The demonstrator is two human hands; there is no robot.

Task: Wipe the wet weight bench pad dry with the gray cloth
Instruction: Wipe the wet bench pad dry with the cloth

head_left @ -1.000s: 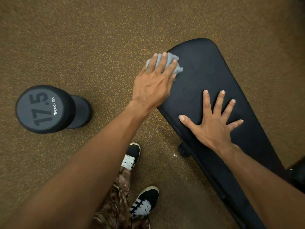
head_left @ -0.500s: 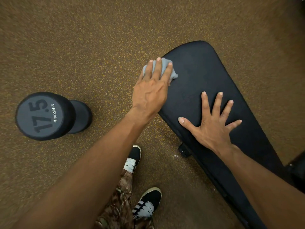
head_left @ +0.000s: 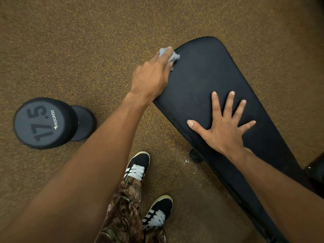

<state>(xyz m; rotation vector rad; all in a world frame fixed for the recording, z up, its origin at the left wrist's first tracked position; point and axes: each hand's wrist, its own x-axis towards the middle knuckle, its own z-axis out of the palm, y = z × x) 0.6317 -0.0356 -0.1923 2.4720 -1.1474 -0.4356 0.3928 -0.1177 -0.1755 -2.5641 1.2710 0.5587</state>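
Note:
The black bench pad runs from the upper middle down to the lower right. My left hand presses the gray cloth against the pad's upper left edge; the fingers cover most of the cloth and part of it sticks out past the edge. My right hand lies flat on the middle of the pad with fingers spread, holding nothing.
A black 17.5 dumbbell stands on end on the brown speckled floor at the left. My two black shoes and camouflage trouser leg are below, beside the bench. A black bench foot pokes out under the pad.
My left hand has slid the cloth along the pad's left edge, out over the rim and slightly toward the far end. My right hand has stayed flat in place.

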